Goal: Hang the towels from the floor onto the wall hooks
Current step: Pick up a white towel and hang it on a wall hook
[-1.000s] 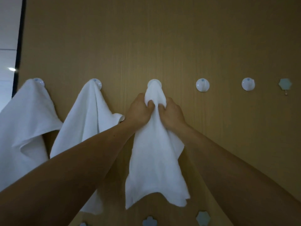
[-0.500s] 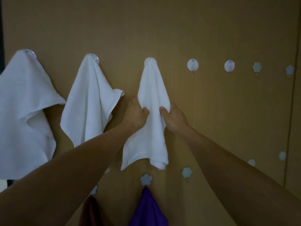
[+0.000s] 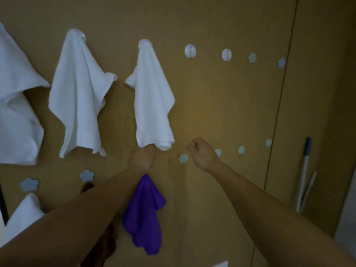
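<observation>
Head view: our third white towel [image 3: 154,105] hangs from its wall hook [image 3: 144,43]; left hand [image 3: 143,158] sits beneath its hem, grip hidden, right hand [image 3: 202,153] loosely curled, empty. Soft, light cloth, best pinched near a corner.

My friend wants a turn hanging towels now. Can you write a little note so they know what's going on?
Left hand: at the bottom hem of the third white towel, fingers hidden by the cloth, grip unclear.
Right hand: loosely curled, holding nothing.
Done: three white towels hang along the top row; a purple towel hangs lower down.
Left: two round white hooks are free to the right. The floor is out of view, so check there for more towels.
</observation>
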`<action>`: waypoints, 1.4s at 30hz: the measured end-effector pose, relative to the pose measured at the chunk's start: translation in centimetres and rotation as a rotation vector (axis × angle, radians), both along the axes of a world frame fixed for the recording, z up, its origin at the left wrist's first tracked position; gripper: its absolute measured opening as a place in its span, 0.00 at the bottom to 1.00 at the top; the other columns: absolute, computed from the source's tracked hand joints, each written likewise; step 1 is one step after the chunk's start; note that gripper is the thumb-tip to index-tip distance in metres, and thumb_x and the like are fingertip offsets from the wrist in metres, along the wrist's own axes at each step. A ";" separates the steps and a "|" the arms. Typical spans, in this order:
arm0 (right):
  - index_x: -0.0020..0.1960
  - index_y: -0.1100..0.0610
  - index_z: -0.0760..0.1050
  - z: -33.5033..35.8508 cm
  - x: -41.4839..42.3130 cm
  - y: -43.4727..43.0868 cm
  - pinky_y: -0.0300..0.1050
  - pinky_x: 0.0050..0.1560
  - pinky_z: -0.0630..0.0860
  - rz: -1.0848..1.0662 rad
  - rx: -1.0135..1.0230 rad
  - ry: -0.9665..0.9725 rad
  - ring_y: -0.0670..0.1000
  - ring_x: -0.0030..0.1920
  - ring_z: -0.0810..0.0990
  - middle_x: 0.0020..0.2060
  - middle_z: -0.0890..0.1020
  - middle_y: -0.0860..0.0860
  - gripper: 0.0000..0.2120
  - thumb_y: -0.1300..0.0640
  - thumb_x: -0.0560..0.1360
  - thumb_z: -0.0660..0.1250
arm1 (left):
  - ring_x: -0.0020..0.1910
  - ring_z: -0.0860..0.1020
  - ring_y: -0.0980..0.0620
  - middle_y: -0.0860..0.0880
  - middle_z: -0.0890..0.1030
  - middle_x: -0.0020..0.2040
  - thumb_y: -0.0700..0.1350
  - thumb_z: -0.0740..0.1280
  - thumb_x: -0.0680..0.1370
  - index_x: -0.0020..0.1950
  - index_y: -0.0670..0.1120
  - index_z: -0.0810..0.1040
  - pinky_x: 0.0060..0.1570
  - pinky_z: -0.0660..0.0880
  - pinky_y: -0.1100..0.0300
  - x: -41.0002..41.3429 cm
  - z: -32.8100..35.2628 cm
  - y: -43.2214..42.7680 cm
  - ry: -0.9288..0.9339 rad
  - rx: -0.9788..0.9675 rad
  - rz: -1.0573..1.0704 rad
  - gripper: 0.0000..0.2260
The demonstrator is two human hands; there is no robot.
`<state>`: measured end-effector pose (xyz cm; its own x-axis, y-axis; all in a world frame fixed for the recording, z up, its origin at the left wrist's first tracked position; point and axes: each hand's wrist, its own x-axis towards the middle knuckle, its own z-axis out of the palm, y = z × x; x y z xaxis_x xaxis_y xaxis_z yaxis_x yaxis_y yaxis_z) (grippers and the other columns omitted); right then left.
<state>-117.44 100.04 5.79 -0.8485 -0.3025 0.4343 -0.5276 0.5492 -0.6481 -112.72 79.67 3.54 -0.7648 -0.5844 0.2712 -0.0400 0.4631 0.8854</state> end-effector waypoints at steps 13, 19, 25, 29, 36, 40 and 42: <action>0.55 0.61 0.73 -14.2 12.7 28.2 0.44 0.51 0.67 -0.249 0.233 -0.323 0.54 0.53 0.73 0.51 0.74 0.57 0.20 0.43 0.81 0.56 | 0.65 0.72 0.41 0.38 0.70 0.69 0.53 0.65 0.77 0.72 0.36 0.63 0.59 0.70 0.56 6.1 -11.3 29.4 -0.360 -0.261 -0.430 0.30; 0.48 0.60 0.74 -19.3 17.8 40.2 0.48 0.49 0.69 -0.459 0.224 -0.416 0.61 0.56 0.76 0.50 0.79 0.64 0.20 0.43 0.81 0.55 | 0.66 0.71 0.39 0.37 0.67 0.72 0.54 0.63 0.78 0.75 0.38 0.59 0.65 0.70 0.50 7.6 -16.0 41.7 -0.486 -0.462 -0.739 0.32; 0.41 0.58 0.71 -25.7 21.5 49.8 0.45 0.43 0.68 -0.616 0.154 -0.637 0.58 0.46 0.76 0.43 0.76 0.60 0.16 0.47 0.80 0.56 | 0.56 0.76 0.42 0.41 0.77 0.60 0.54 0.64 0.77 0.59 0.43 0.76 0.53 0.74 0.54 8.0 -24.3 51.8 -0.559 -0.579 -1.012 0.18; 0.51 0.55 0.75 -31.7 23.2 54.8 0.42 0.43 0.71 -0.750 0.118 -0.793 0.58 0.48 0.77 0.50 0.79 0.57 0.13 0.46 0.79 0.60 | 0.66 0.70 0.41 0.41 0.68 0.70 0.53 0.62 0.79 0.71 0.44 0.66 0.64 0.69 0.50 7.5 -31.2 57.8 -0.678 -0.578 -1.214 0.24; 0.70 0.55 0.69 -48.7 27.1 59.2 0.49 0.61 0.73 -0.871 0.054 -1.106 0.58 0.61 0.76 0.66 0.72 0.57 0.25 0.44 0.77 0.63 | 0.67 0.68 0.40 0.40 0.67 0.70 0.53 0.63 0.77 0.72 0.42 0.64 0.64 0.68 0.50 9.7 -47.0 64.3 -0.983 -0.642 -1.299 0.27; 0.69 0.54 0.69 -61.9 30.1 59.6 0.47 0.60 0.73 -0.841 0.014 -1.267 0.56 0.59 0.77 0.63 0.74 0.57 0.24 0.45 0.76 0.64 | 0.61 0.73 0.39 0.40 0.73 0.63 0.53 0.64 0.75 0.65 0.41 0.69 0.59 0.72 0.49 12.2 -59.1 64.9 -1.144 -0.684 -1.337 0.23; 0.70 0.53 0.69 -69.4 31.9 59.6 0.49 0.62 0.73 -0.847 -0.022 -1.338 0.56 0.61 0.76 0.64 0.74 0.57 0.24 0.47 0.76 0.64 | 0.61 0.73 0.37 0.39 0.73 0.62 0.51 0.63 0.76 0.65 0.40 0.69 0.59 0.72 0.49 13.3 -66.0 65.1 -1.203 -0.691 -1.330 0.22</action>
<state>-85.54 159.62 -63.58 -0.5179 0.4335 -0.7375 0.8497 0.3603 -0.3850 -99.45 144.80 -62.47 -0.4948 0.4083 -0.7671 0.2235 0.9128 0.3417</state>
